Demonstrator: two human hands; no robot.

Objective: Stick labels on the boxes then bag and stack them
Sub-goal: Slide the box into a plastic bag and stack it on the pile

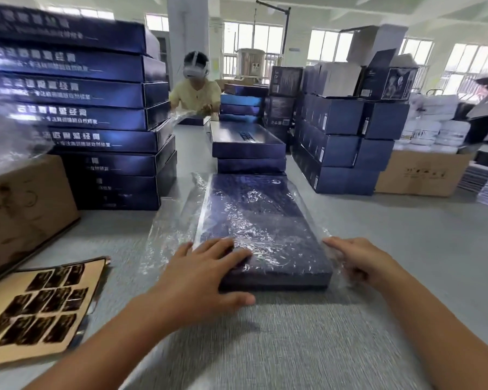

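A flat dark blue box [262, 220] lies lengthwise on the grey table [293, 342], mostly inside a clear plastic bag [175, 220] whose mouth faces me. My left hand [200, 277] rests flat on the box's near left corner, fingers spread and straight, thumb along the near edge. My right hand [358, 260] is at the near right corner, its fingers against the bag's loose film beside the box; the film blurs the fingertips. A brown backing sheet [0, 353] carrying several dark labels [40, 305] lies at the left front.
A tall stack of blue boxes [96, 114] stands at the left behind a cardboard carton [20, 209]. Two more blue boxes [248, 147] lie just beyond mine. Piles of small blue cartons [344, 147] fill the right. A person [195, 91] works across the table.
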